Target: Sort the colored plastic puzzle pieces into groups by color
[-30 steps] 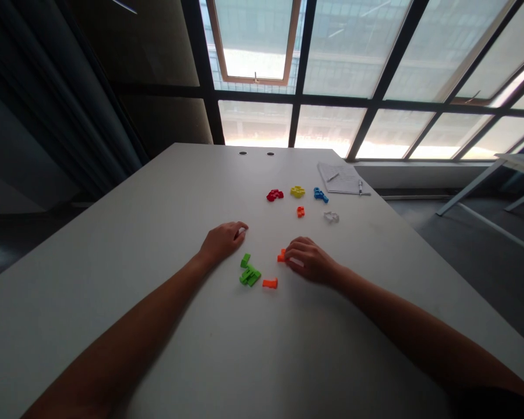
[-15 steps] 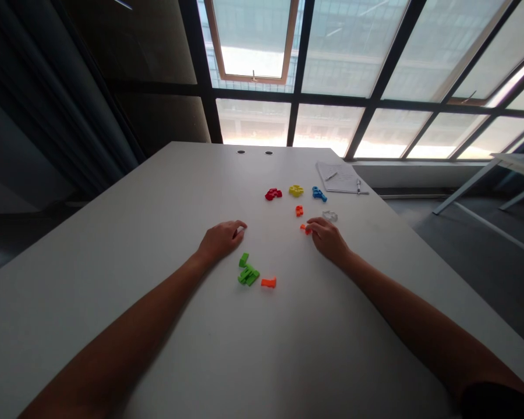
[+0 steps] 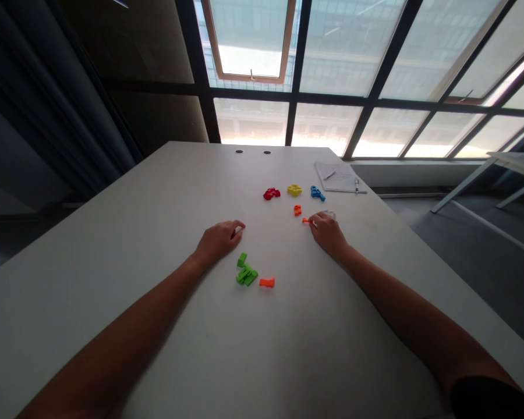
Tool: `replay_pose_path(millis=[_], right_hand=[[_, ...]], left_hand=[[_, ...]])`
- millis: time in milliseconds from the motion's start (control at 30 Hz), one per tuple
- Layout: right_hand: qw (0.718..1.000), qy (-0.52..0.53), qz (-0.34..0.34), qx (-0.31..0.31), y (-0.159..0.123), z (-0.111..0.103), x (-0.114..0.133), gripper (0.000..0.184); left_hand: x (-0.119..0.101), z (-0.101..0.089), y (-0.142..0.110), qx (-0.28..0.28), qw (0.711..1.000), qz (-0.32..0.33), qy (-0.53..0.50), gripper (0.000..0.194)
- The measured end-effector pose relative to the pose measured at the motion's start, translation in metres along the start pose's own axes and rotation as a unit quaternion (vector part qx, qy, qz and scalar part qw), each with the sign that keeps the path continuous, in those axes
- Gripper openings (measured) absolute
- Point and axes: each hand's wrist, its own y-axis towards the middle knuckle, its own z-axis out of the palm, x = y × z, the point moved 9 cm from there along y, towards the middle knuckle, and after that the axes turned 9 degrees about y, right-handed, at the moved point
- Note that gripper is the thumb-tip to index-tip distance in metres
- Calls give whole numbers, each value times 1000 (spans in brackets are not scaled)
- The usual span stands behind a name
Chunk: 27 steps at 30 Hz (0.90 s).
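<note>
My right hand (image 3: 327, 233) pinches a small orange plastic block (image 3: 305, 220) at the tabletop, its fingers hiding part of the piece. Just beyond it lies an orange cluster (image 3: 297, 210), and a clear or white piece (image 3: 329, 214) is partly covered by that hand. My left hand (image 3: 220, 238) rests on the white table with thumb and forefinger apart and nothing visible between them. Nearer to me are several green blocks (image 3: 247, 274), one of them a little apart (image 3: 241, 259). Beside them lies a single orange block (image 3: 266, 282).
Red pieces (image 3: 271, 194), yellow pieces (image 3: 294, 190) and blue pieces (image 3: 317, 193) form a row farther back. Paper sheets (image 3: 340, 177) with pens on them lie near the right edge of the white table (image 3: 201, 349). Windows stand behind.
My right hand has carried the orange block away from me and to the right, from near the green blocks to beside the orange cluster. My left hand has stayed in place.
</note>
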Motion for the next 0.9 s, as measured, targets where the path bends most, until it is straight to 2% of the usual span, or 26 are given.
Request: replay_pose_path(millis=[300, 567, 733, 900], right_hand=[[999, -36, 16, 6, 25, 8, -7, 23], [1000, -16, 4, 1, 29, 10, -3, 27], [999, 6, 12, -35, 25, 10, -6, 29], [999, 11, 8, -45, 17, 12, -7, 26]], left_hand=[[-1, -2, -1, 0, 1000, -7, -1, 31], [-1, -2, 0, -1, 1000, -8, 4, 31], [-3, -3, -1, 8, 1000, -7, 3, 33], [-3, -4, -1, 8, 1000, -8, 2, 33]])
